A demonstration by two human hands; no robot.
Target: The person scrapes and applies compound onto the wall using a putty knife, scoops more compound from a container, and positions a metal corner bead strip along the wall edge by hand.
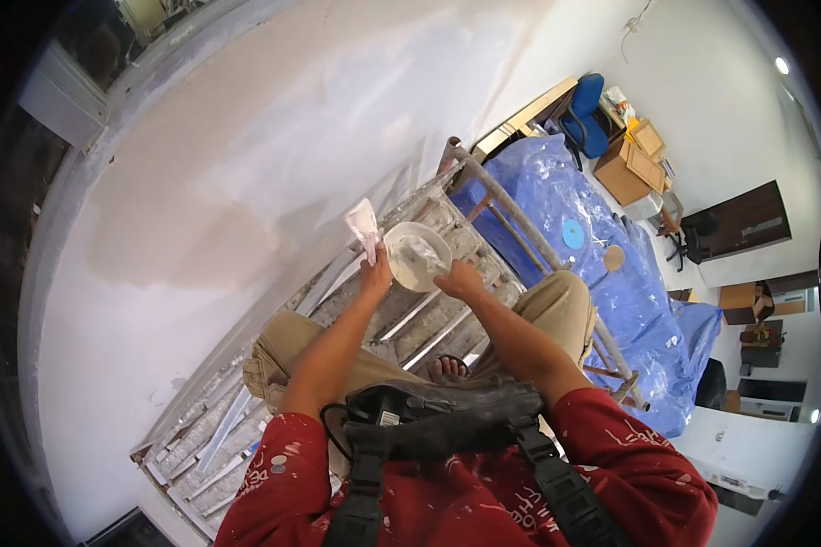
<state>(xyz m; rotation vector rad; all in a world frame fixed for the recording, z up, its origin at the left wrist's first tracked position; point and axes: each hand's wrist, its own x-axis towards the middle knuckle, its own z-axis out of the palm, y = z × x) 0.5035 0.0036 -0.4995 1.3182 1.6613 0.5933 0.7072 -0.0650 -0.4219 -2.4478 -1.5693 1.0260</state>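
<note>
My left hand point(376, 275) is closed around the lower end of a putty knife point(362, 221), whose pale, whitish-coated blade points up toward the wall. Just right of it is a round, pale bowl point(418, 257) with white paste inside. My right hand point(462, 281) grips the bowl's lower right rim, fingers partly hidden. Both hands are above the paint-stained scaffold platform point(433, 314), between my bent knees.
The patchy plastered wall point(274, 146) rises on the left and ahead. A rusty scaffold rail point(511, 211) runs along the right. Beyond it, blue sheeting point(556, 182) is spread below, with a blue chair point(587, 114) and cardboard boxes point(628, 171) farther off.
</note>
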